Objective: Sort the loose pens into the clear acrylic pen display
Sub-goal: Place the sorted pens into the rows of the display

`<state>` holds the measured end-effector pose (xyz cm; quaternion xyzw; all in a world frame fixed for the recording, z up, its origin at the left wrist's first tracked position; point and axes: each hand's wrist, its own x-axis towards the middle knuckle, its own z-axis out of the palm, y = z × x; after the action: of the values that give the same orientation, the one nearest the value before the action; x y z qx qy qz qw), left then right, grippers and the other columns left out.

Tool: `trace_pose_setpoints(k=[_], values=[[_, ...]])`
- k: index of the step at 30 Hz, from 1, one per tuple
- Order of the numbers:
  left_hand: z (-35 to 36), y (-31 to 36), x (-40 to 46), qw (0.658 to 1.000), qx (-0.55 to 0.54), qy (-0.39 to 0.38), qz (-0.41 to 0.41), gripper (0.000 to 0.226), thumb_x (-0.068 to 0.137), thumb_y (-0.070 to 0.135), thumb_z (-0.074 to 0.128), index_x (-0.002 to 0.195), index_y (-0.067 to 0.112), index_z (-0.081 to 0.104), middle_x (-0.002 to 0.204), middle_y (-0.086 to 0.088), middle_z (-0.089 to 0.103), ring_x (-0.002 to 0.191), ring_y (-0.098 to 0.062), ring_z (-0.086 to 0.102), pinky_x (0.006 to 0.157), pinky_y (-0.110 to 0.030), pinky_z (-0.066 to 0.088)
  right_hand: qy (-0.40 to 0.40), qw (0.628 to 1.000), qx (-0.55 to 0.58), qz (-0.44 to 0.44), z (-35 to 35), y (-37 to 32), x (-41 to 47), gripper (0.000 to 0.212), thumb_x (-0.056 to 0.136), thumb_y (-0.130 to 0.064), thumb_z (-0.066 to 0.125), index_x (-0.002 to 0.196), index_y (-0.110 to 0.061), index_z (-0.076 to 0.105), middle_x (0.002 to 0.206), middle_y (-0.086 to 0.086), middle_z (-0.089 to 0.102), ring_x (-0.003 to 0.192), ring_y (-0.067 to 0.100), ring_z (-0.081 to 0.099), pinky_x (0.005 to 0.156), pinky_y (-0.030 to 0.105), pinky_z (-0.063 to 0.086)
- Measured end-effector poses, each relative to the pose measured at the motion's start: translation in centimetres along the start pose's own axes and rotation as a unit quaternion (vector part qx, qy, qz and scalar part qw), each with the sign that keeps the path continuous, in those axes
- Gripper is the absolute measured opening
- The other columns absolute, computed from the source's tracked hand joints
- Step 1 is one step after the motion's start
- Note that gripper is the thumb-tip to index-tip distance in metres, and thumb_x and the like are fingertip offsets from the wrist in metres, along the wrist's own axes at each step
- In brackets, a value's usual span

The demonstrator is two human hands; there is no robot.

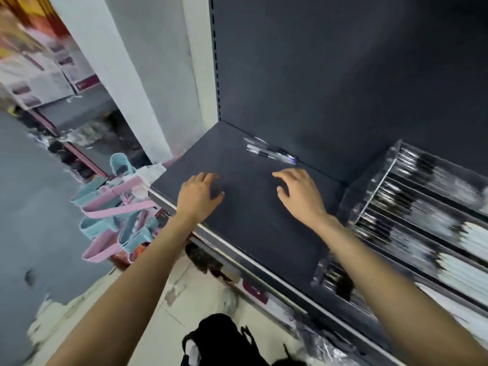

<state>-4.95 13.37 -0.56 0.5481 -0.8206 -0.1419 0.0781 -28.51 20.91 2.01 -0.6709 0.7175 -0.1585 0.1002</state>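
A few loose clear pens with black grips (270,150) lie in a small pile at the back of the dark shelf (253,225), against the rear panel. The clear acrylic pen display (412,212) stands on the right of the shelf, its tiers holding rows of black-and-clear pens and white pens. My left hand (199,195) hovers over the shelf's front left part, fingers spread, holding nothing. My right hand (298,192) is out over the shelf just in front of the loose pens, fingers apart and empty. The picture is blurred by motion.
Pink and blue plastic hangers (116,215) hang in a bunch left of the shelf. A white pillar (137,75) rises behind them. A black bag (224,342) lies on the tiled floor below. The shelf's metal front edge (237,252) runs diagonally.
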Motion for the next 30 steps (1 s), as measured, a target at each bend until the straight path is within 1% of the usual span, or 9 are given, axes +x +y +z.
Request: trace_pose_setpoints(k=[5,9,12,16,19,21,23,26,30], values=[[1.0,-3.1,4.2,0.996,0.063,-0.021,0.058,0.051,0.090,0.046,0.051,0.135,0.022,0.046,0.133,-0.002,0.054,0.125,-0.027,0.047,0.109,-0.040,0.024,-0.029,0.994,-0.084,0.066,2.4,0.6,8.2,0.045,0.093,-0.017,0.050,0.137,-0.010,0.044,0.138,0.010,0.043,0.123,0.030,0.041,0.103,0.040,0.034],[1.5,-3.7,5.8,0.992,0.102,0.005,0.078,0.048,0.091,0.047,0.046,0.131,0.022,0.050,0.124,-0.002,0.057,0.115,-0.028,0.052,0.103,-0.041,0.027,-0.059,0.983,-0.135,0.114,4.5,0.6,11.3,0.051,0.093,-0.021,0.051,0.138,-0.005,0.036,0.135,0.017,0.042,0.121,0.033,0.040,0.102,0.041,0.036],[1.7,-3.3,7.0,0.993,0.090,0.014,0.080,0.048,0.091,0.045,0.047,0.132,0.019,0.048,0.125,-0.005,0.056,0.116,-0.029,0.050,0.100,-0.041,0.030,-0.059,0.975,-0.160,0.140,5.3,0.5,12.1,0.050,0.092,-0.027,0.051,0.134,-0.003,0.039,0.129,0.018,0.043,0.117,0.033,0.039,0.099,0.041,0.034],[2.0,-1.4,9.5,0.985,0.051,0.017,0.166,0.061,0.089,0.037,0.054,0.143,0.013,0.036,0.143,-0.005,0.043,0.130,-0.027,0.039,0.109,-0.042,0.024,-0.074,0.979,-0.157,0.106,5.9,0.1,11.8,0.045,0.094,-0.032,0.047,0.129,-0.004,0.043,0.127,0.015,0.042,0.114,0.031,0.038,0.097,0.039,0.033],[2.5,0.9,11.6,0.965,0.093,-0.049,0.239,0.068,0.094,0.037,0.048,0.150,0.015,0.018,0.156,0.000,0.023,0.144,-0.020,0.018,0.117,-0.046,0.005,-0.077,0.983,-0.154,0.061,6.5,-0.3,10.6,0.044,0.095,-0.032,0.044,0.130,-0.005,0.041,0.126,0.014,0.042,0.114,0.030,0.039,0.095,0.038,0.033],[2.9,2.0,12.6,0.952,0.134,-0.092,0.261,0.059,0.098,0.038,0.040,0.150,0.015,0.020,0.155,0.000,0.024,0.144,-0.018,0.017,0.117,-0.045,0.000,-0.082,0.983,-0.159,0.044,6.6,-0.4,9.9,0.043,0.096,-0.032,0.043,0.129,-0.004,0.041,0.124,0.014,0.043,0.111,0.029,0.040,0.093,0.037,0.033],[3.0,2.4,13.1,0.942,0.156,-0.104,0.278,0.048,0.101,0.035,0.034,0.143,0.013,0.030,0.147,-0.004,0.033,0.137,-0.022,0.028,0.115,-0.040,0.011,-0.091,0.983,-0.156,0.039,6.4,-0.4,9.5,0.038,0.097,-0.029,0.043,0.125,-0.003,0.044,0.120,0.015,0.047,0.108,0.029,0.043,0.091,0.037,0.035],[3.1,2.6,12.8,0.911,0.223,-0.098,0.333,0.033,0.104,0.026,0.027,0.131,0.009,0.037,0.133,-0.008,0.043,0.122,-0.025,0.040,0.102,-0.035,0.030,-0.118,0.981,-0.152,0.031,5.9,-0.8,9.0,0.024,0.100,-0.020,0.037,0.116,-0.004,0.045,0.114,0.016,0.051,0.103,0.029,0.047,0.087,0.036,0.037],[2.4,3.3,12.4,0.896,0.235,-0.130,0.353,0.023,0.103,0.016,0.027,0.120,0.006,0.040,0.120,-0.011,0.054,0.106,-0.026,0.055,0.085,-0.034,0.042,-0.145,0.973,-0.177,0.015,5.0,-1.0,8.4,0.027,0.101,-0.025,0.037,0.118,-0.005,0.046,0.118,0.015,0.053,0.108,0.028,0.048,0.091,0.035,0.037]])
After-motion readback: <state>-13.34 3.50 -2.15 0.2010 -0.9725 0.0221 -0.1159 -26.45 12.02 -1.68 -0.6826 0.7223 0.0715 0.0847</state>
